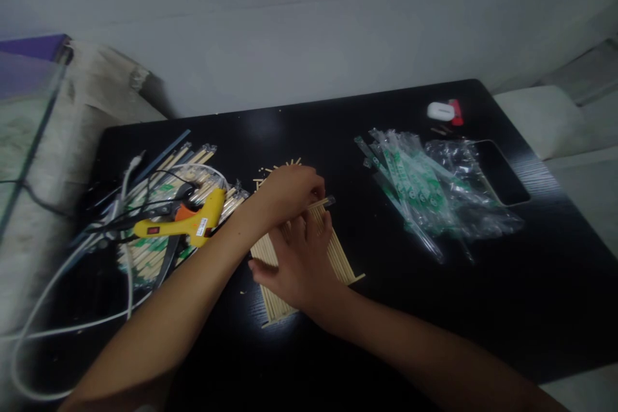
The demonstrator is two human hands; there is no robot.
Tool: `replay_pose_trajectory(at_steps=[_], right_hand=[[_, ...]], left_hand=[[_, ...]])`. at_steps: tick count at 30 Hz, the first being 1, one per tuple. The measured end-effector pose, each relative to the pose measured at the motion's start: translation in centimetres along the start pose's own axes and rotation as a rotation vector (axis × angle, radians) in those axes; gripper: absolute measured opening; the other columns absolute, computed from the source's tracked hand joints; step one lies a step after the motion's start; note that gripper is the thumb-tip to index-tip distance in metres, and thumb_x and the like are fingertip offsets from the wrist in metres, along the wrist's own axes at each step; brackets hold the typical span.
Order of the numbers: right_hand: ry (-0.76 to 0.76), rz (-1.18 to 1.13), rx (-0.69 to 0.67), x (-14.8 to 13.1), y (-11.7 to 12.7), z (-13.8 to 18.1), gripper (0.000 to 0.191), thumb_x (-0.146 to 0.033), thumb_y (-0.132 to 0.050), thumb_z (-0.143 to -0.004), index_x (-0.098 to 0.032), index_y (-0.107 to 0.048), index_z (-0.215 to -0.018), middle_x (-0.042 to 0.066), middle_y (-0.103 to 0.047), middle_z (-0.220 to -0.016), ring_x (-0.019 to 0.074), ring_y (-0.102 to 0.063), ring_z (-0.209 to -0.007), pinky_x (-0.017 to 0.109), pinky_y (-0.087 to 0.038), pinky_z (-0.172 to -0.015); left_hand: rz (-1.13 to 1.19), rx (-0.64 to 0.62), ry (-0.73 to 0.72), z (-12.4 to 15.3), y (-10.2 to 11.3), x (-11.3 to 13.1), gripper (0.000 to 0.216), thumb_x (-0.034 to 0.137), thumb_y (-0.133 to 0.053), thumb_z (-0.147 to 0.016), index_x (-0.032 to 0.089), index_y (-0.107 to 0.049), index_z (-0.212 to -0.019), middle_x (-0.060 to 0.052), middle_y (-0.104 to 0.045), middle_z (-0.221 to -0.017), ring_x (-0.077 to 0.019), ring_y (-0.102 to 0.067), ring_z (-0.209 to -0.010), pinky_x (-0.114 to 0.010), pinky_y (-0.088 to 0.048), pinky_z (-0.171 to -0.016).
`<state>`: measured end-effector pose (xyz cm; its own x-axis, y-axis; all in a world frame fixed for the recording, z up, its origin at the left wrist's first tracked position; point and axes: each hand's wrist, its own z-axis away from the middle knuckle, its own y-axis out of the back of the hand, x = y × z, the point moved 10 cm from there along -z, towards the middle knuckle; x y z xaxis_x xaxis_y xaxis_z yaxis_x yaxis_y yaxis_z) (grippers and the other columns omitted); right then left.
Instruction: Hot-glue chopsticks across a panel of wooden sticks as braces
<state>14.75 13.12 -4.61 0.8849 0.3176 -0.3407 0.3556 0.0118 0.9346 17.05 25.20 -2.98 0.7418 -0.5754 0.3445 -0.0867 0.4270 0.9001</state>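
Note:
A flat panel of wooden sticks (344, 262) laid side by side rests on the black table (531, 283) in front of me. My right hand (300, 265) lies on the panel with its fingers flat and pressed down. My left hand (290, 192) is closed at the panel's far edge, pinching a single stick (324, 202) that lies across the row. A few short stick offcuts (275, 168) lie just behind my left hand.
A yellow glue gun (189, 222) with cables lies on wrapped chopsticks (159, 251) at the left. Empty clear-and-green wrappers (425, 190) are piled at the right, by a dark phone (499, 174). A small white and red object (443, 111) sits at the far right.

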Motion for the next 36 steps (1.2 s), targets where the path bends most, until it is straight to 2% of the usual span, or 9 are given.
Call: replay_pose_trajectory(at_steps=[12,22,29,36], right_hand=[[-0.003,0.007,0.010,-0.07,0.22,-0.02,0.069,-0.065,-0.062,-0.093,-0.022,-0.056,-0.147,0.020,-0.057,-0.144,0.0460,-0.037,-0.141,0.078,-0.017,-0.116],[0.001,0.008,0.026,-0.10,0.06,-0.03,0.067,-0.065,-0.064,-0.091,-0.022,-0.061,-0.142,0.020,-0.059,-0.141,0.0469,-0.038,-0.140,0.078,-0.017,-0.116],[-0.007,0.015,0.021,-0.04,0.20,-0.08,0.070,-0.065,-0.064,-0.091,-0.023,-0.057,-0.146,0.020,-0.058,-0.142,0.0471,-0.039,-0.139,0.077,-0.019,-0.116],[-0.007,0.012,0.026,-0.01,0.16,-0.05,0.065,-0.065,-0.063,-0.092,-0.024,-0.060,-0.142,0.020,-0.059,-0.141,0.0463,-0.040,-0.139,0.077,-0.018,-0.116]], left_hand=[[-0.014,-0.006,0.011,0.08,0.18,0.26,0.024,0.016,-0.061,-0.090,0.023,-0.082,-0.098,-0.005,-0.077,-0.102,-0.0226,-0.072,-0.096,-0.030,-0.051,-0.081],[-0.021,0.014,0.012,0.07,0.07,-0.07,0.024,0.016,-0.061,-0.089,0.025,-0.082,-0.097,-0.003,-0.078,-0.101,-0.0221,-0.072,-0.093,-0.030,-0.050,-0.078],[-0.029,0.011,0.016,0.11,0.15,0.06,0.024,0.016,-0.062,-0.089,0.025,-0.082,-0.099,-0.004,-0.078,-0.101,-0.0220,-0.073,-0.092,-0.030,-0.050,-0.078],[-0.031,0.022,0.038,0.37,0.49,0.19,0.023,0.018,-0.063,-0.092,0.025,-0.081,-0.105,-0.004,-0.080,-0.102,-0.0225,-0.073,-0.096,-0.031,-0.052,-0.083]])
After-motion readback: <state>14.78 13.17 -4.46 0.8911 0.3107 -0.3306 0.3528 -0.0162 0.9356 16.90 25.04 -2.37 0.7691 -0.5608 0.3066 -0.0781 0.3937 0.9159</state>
